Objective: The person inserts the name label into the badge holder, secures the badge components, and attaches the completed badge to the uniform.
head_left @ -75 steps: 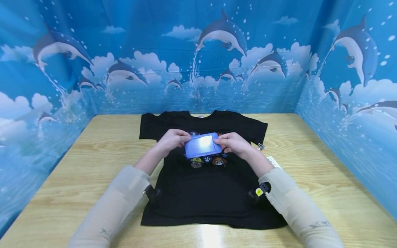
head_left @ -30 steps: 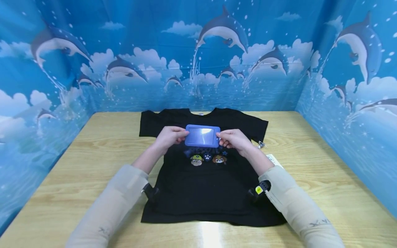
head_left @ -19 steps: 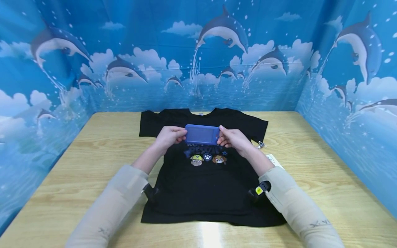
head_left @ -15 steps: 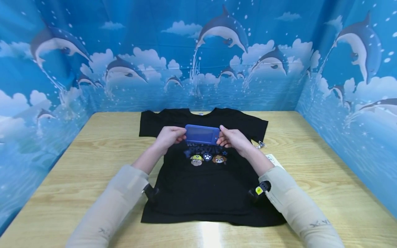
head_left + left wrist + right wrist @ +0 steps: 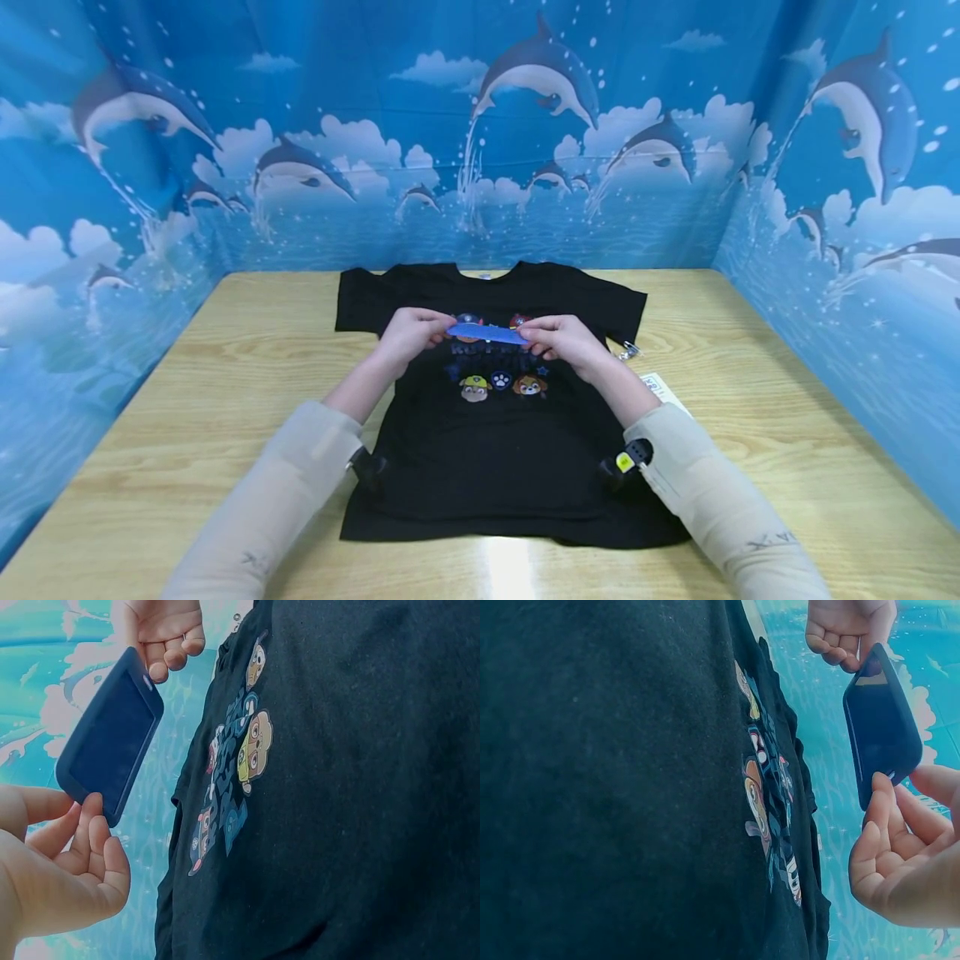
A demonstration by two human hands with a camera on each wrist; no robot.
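Note:
A blue card holder point(image 5: 487, 333) with a window-like panel and a small slot at one end is held above the black T-shirt point(image 5: 517, 467). In the head view it appears almost edge-on, as a thin strip. My left hand point(image 5: 414, 337) pinches its left end between thumb and fingers. At the slotted end, my right hand point(image 5: 562, 340) pinches it the same way. Both wrist views show the holder point(image 5: 114, 742) hanging between the two hands, apart from the shirt. Cartoon dog faces and dark lettering are printed on the shirt's chest.
The shirt lies spread on a wooden table point(image 5: 247, 400). To its right are a small metal clip point(image 5: 630, 351) and a white printed card point(image 5: 663, 390), partly hidden by my right forearm. Dolphin-print curtains point(image 5: 480, 167) enclose the table's back and sides.
The card holder, earlier facing the head camera with its panel in full view, has tipped to nearly edge-on. More of the shirt's print shows. Both hands keep their hold, with small shifts.

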